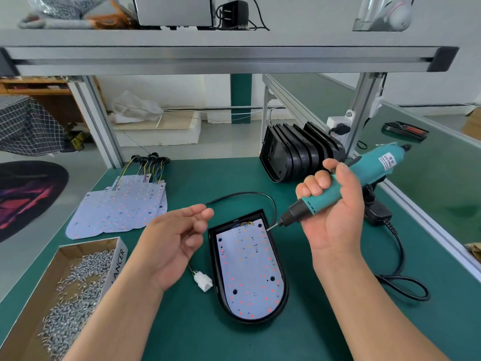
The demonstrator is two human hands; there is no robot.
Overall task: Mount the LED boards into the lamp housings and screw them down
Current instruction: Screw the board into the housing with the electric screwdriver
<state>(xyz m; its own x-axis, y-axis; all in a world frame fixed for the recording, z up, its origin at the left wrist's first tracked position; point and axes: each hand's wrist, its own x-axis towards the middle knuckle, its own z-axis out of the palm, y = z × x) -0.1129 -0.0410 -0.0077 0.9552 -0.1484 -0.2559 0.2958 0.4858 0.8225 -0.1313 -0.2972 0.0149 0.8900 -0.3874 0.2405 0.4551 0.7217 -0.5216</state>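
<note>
Right grip: my right hand (335, 212) is clamped round the teal electric screwdriver (364, 175), fingers wrapped on its barrel, bit pointing down and left.
Left grip: my left hand (174, 241) hovers palm-up with its fingers loosely curled apart, holding nothing that I can see.
Bit tip: at the top right corner of the LED board (250, 272); whether it touches or is just above, I cannot tell.
Board: lies flat inside the black lamp housing (214, 259), on the green table (208, 178) between my hands.
Lead: a white connector (204, 280) lies just left of the housing.
Spare boards: stacked (122, 207) further left.
Screws: in a cardboard box (117, 261) at near left.
Empty housings: standing in a row (294, 155) behind.
</note>
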